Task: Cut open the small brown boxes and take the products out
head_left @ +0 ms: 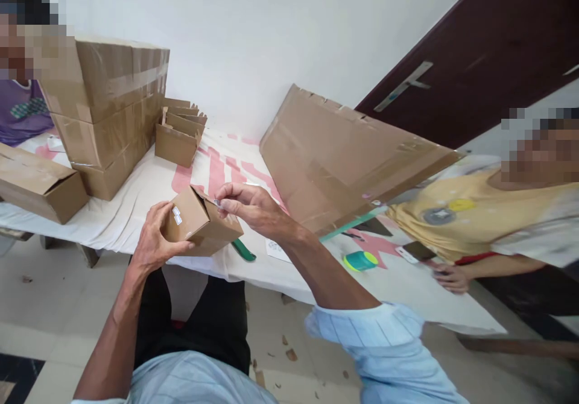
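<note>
My left hand is wrapped around the left end of a small brown cardboard box, thumb along its near side. The box is tilted above the front edge of the table and bears two small white labels. At its upper right edge, where a flap stands slightly apart, my right hand is closed in a pinch. A tiny greyish thing shows between thumb and forefinger, too small to name. Just right of the box lies a green curved tool handle, partly hidden.
Stacked cartons stand at the left, with a long carton before them. Open boxes sit behind. A big cardboard sheet leans at the right, near a teal-and-yellow round item. Another person's hand rests beyond a phone.
</note>
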Demonstrator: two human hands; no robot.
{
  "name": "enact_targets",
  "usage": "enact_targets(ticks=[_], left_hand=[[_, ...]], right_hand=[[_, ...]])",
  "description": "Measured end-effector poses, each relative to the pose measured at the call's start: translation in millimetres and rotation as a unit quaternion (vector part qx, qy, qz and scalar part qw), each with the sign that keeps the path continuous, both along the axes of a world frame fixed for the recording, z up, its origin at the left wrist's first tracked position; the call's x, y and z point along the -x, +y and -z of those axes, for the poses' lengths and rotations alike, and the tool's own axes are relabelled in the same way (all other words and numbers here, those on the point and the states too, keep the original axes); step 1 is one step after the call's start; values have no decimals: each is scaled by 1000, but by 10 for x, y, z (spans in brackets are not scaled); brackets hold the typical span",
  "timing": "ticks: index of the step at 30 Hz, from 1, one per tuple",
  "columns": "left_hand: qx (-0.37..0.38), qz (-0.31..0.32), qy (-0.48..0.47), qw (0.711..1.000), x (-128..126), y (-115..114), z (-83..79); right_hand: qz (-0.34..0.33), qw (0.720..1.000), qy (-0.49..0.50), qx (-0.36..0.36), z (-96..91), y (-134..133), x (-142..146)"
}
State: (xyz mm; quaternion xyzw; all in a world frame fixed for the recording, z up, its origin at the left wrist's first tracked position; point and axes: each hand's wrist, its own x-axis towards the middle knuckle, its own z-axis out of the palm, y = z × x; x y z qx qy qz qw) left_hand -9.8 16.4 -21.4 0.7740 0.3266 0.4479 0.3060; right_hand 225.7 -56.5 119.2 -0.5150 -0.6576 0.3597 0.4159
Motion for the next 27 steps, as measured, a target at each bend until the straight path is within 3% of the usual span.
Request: enact_targets(ticks=[10,15,18,22,27], left_hand=[[8,-14,16,1000,38,32,-58],[21,-18,22,999,107,95,-83],[40,-15,7,999,158,171,-63],[80,-7,-28,996,221,292,1],[114,-3,-76,991,252,404,41]], right_hand=[[32,999,13,-28,123,-39,-87],[137,986,11,-93,295,-143,-545],[241,965,15,-107,522,-296,-1114],[375,922,-5,-91,993,-644,-1934],[434,897,-61,-52,1665,-964,-2466]])
